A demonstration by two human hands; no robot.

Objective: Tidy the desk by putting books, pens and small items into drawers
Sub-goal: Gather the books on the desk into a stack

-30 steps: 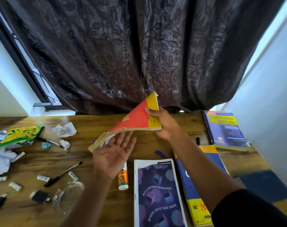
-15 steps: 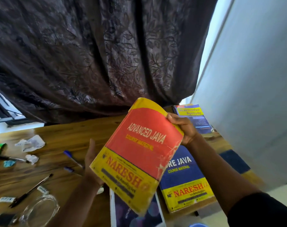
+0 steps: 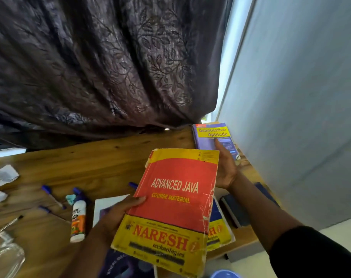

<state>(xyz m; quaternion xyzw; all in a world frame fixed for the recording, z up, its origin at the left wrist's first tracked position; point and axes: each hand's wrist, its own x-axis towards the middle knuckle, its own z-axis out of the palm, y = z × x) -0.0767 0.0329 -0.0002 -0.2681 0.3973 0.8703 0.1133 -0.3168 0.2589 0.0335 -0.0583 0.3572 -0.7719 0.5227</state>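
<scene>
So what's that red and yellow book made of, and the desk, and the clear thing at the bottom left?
Advanced Java book: paper with a thin card cover, slightly glossy; white creases and frayed edges show wear. Desk: looks like wood or a wood-look laminate, with brown grain and a knot, smooth finish. Clear container: transparent with bright glints, glass or hard plastic; I can't tell which.

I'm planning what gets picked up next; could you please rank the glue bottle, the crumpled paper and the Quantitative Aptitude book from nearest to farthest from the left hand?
From the left hand:
1. Glue bottle, just left of it.
2. Crumpled paper, far left.
3. Quantitative Aptitude book, back right corner.
</scene>
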